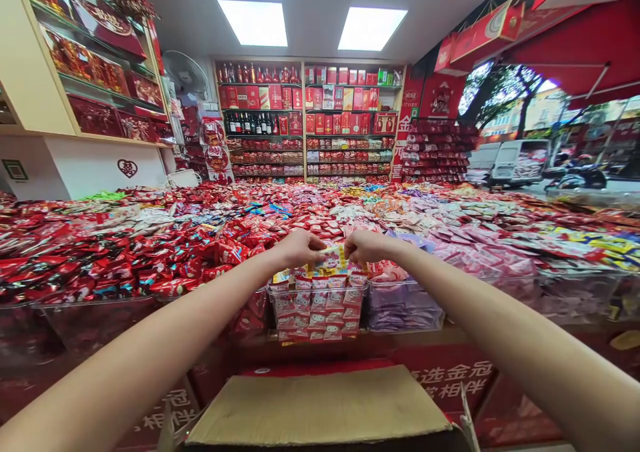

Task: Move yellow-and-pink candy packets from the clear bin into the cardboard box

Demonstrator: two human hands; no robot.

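Both arms reach forward over a clear plastic bin (pixel 273 297) of small pink-and-white candy packets (pixel 318 309) with cartoon cat faces. Between my hands is a yellow candy packet (pixel 332 257) with a pink cartoon figure. The fingers of my left hand (pixel 299 248) pinch its left side. On its right side, my right hand (pixel 364 245) is closed in a pinch too, with its fingertips partly hidden. Other packets stand in rows just below it in the bin.
An open cardboard box (pixel 320 405) is below the bin, its flap raised. Bins of red packets (pixel 120 259) lie to the left, purple packets (pixel 405 305) to the right. Shelves of bottles and red boxes (pixel 340 99) line the back wall. A street with a white van (pixel 520 162) shows at right.
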